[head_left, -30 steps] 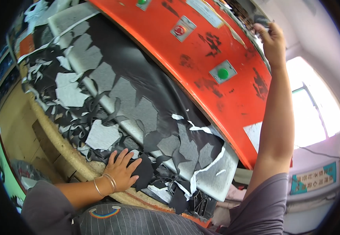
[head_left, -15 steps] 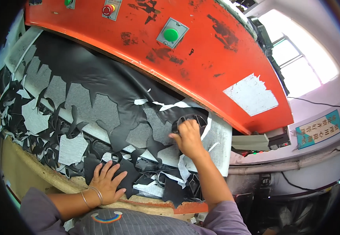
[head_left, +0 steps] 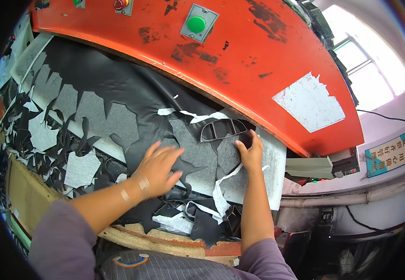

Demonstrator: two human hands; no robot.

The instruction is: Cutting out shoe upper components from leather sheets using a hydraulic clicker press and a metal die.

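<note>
A half-round metal cutting die [head_left: 217,138] with inner crossbars stands on the cut edge of a black leather sheet [head_left: 132,79]. At its right end is my right hand [head_left: 250,151], thumb and index finger apart; whether a fingertip touches the die I cannot tell. My left hand [head_left: 158,170], slightly blurred, is over the grey cutting board [head_left: 188,154] with its fingers spread and nothing in them. Pointed black leftovers of the sheet lie below and beside it. A torn white strip [head_left: 202,117] runs along just behind the die.
An orange press beam [head_left: 240,65] with a green button [head_left: 196,24] spans the far side, close above the sheet. Black and white offcuts [head_left: 79,168] heap along the board's near left edge. A worn wooden ledge [head_left: 165,242] runs nearest my body.
My left hand has risen off the black scrap at the near edge and moved forward and right over the board. My right hand has let go of the die and shifted to its right end.
</note>
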